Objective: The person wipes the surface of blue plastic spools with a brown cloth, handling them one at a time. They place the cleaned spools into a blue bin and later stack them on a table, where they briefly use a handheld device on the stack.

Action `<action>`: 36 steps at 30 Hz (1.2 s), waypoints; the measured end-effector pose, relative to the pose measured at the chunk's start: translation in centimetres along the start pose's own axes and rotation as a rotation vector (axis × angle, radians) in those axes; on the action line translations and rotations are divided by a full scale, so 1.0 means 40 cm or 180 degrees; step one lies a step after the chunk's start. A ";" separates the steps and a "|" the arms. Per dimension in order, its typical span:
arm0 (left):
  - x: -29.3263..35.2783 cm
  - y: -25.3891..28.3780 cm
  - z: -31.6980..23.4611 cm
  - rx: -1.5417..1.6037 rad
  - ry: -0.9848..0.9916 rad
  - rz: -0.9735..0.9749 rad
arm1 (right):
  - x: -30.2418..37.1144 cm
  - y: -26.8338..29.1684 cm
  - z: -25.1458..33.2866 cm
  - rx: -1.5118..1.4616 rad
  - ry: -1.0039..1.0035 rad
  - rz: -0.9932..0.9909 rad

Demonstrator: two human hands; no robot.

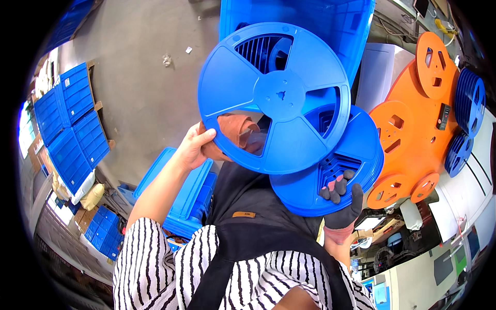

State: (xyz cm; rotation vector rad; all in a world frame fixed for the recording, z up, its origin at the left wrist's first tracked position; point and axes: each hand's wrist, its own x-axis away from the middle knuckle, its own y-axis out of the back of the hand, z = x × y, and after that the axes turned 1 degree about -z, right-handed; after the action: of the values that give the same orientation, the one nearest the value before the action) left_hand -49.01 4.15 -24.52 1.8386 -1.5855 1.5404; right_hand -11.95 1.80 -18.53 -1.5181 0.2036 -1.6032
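Observation:
My left hand (194,144), bare, is closed on the lower-left rim of a large blue reel (280,95), thumb on its face. The reel has a small centre hole and wide cut-out windows. Behind its lower-right part is a stack of similar blue reels (299,194), partly covered by it. My right hand (345,201), in a dark glove with pinkish parts, supports that stack at its lower right, fingertips curled over the front. Through a window of the front reel shows a rust-brown folded thing (235,129); I cannot tell what it is.
A large blue bin (356,31) stands ahead, with more reels partly visible. An orange stand with orange discs (413,124) is at right, beside stacked blue reels (470,101). Another blue bin (181,196) sits by my left side. Blue crates (75,124) stand at far left.

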 end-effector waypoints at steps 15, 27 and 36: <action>-0.608 0.014 0.208 -0.1561 -0.0303 -0.0698 | 0.041 0.037 0.006 -0.0225 0.0022 -0.0184; -0.178 -0.278 -0.008 -0.5045 -0.3016 0.0575 | -0.006 0.155 0.044 -0.0993 0.0285 0.1574; -0.172 -0.341 0.094 -0.4623 -0.2203 0.0676 | 0.009 0.109 0.023 -0.1239 0.0075 0.1585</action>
State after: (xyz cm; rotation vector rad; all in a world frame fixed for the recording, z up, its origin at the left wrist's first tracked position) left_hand -34.53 10.15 -26.04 1.2383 -2.2006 -0.4618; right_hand -9.02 -0.60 -20.92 -1.5729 0.8779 -1.2220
